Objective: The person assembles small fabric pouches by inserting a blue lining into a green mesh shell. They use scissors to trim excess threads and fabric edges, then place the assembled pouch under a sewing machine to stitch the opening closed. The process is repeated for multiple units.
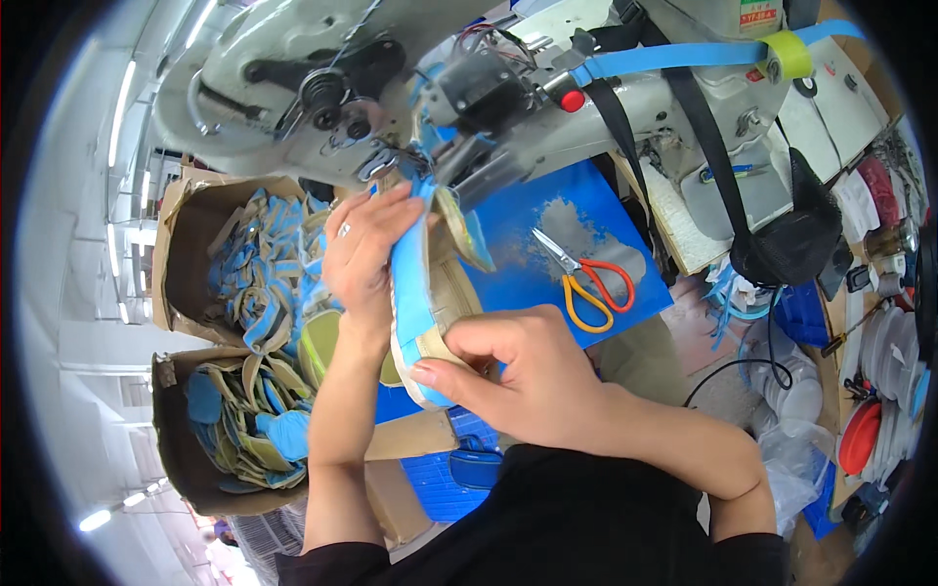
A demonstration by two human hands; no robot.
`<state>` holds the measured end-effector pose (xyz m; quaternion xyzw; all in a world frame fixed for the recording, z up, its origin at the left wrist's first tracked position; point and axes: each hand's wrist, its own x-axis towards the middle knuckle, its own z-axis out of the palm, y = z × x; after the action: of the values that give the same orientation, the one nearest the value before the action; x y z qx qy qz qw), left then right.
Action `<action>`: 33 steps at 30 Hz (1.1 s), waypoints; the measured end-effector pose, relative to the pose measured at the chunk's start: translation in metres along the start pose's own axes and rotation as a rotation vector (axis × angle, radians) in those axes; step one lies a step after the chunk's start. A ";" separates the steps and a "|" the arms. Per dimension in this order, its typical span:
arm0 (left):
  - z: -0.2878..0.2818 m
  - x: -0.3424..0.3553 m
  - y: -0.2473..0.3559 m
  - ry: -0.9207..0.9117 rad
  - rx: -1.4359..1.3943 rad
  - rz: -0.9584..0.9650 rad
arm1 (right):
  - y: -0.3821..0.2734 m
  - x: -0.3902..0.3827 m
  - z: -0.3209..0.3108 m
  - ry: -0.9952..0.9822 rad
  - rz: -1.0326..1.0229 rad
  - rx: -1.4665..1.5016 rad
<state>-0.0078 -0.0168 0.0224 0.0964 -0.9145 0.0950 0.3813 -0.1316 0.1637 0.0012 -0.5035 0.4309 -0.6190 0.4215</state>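
Observation:
A curved blue-and-beige fabric piece [414, 298] runs from beneath the sewing machine's [449, 93] needle area toward me. My left hand [366, 249] lies along its upper left side, fingers stretched out over the fabric close to the machine; a ring shows on one finger. Lower down, my right hand [532, 376] pinches the near end between thumb and bent fingers. The exact stitching spot is hidden by machine parts and blurred. A blue tape [674, 61] leads across the machine arm through a yellow-green tape roll [787, 56].
Orange-and-red-handled scissors [586, 283] lie on the blue work surface [508, 210], beside grey scraps. At left, two cartons [181, 264] [176, 435] hold heaped blue-and-beige pieces. A black bag [791, 234] hangs at right by a grey tray [733, 200]. A black cable [738, 363] loops below it.

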 end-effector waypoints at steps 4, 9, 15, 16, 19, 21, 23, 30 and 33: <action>-0.007 -0.008 0.005 0.072 -0.093 -0.095 | 0.041 0.032 -0.014 0.393 -0.194 -0.065; -0.007 -0.019 0.014 0.093 -0.137 -0.159 | 0.060 0.063 -0.016 0.463 -0.080 -0.037; -0.007 -0.017 0.023 0.005 -0.071 -0.015 | 0.069 0.064 -0.005 0.359 0.060 0.099; -0.006 -0.017 0.023 0.002 -0.076 0.007 | 0.073 0.063 -0.003 0.377 0.044 0.065; -0.004 -0.014 0.023 -0.029 -0.072 0.040 | 0.073 0.063 -0.003 0.402 0.007 0.021; -0.006 -0.010 0.025 -0.066 -0.061 0.047 | 0.073 0.062 -0.004 0.404 -0.012 -0.014; -0.009 -0.009 0.024 -0.095 -0.064 0.047 | 0.077 0.061 -0.005 0.404 -0.029 -0.074; -0.008 -0.005 0.013 -0.133 -0.058 0.009 | 0.071 0.073 -0.002 0.414 0.011 -0.011; -0.002 -0.001 0.006 -0.105 -0.069 -0.015 | 0.069 0.082 -0.002 0.429 -0.003 0.011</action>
<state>-0.0066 -0.0102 0.0225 0.0948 -0.9353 0.0555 0.3365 -0.1390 0.0671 -0.0439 -0.3584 0.5067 -0.7150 0.3218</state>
